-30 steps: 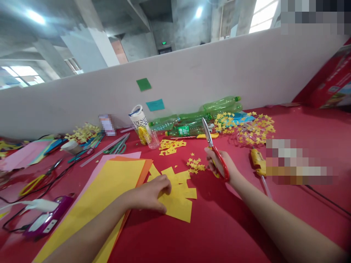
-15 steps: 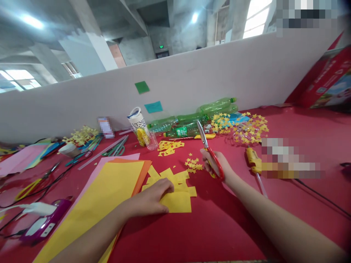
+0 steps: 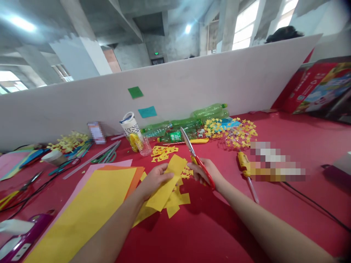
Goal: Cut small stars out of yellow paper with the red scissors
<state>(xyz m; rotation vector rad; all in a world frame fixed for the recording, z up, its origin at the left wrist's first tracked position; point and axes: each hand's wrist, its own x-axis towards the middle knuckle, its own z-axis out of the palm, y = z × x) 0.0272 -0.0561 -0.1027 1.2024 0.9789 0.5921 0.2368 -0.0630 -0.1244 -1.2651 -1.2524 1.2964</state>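
Observation:
My left hand (image 3: 153,179) pinches a yellow paper piece (image 3: 167,182) and holds it lifted above several yellow paper scraps (image 3: 179,200) on the red table. My right hand (image 3: 208,174) grips red-handled scissors (image 3: 196,157), blades pointing up and away, closed or nearly so, just right of the lifted paper. Small yellow cut-out stars (image 3: 187,172) lie between the two hands.
A stack of large yellow, orange and pink sheets (image 3: 90,204) lies at left. Green plastic bottles (image 3: 186,126), a white cup (image 3: 131,126), more yellow stars (image 3: 238,129), a yellow glue gun (image 3: 244,164), a purple device (image 3: 19,244), cables and spare scissors crowd the table before a white partition (image 3: 192,84).
My left hand has picked a yellow paper piece up off the scrap pile and raised it. My right hand with the scissors has moved left, closer to the paper.

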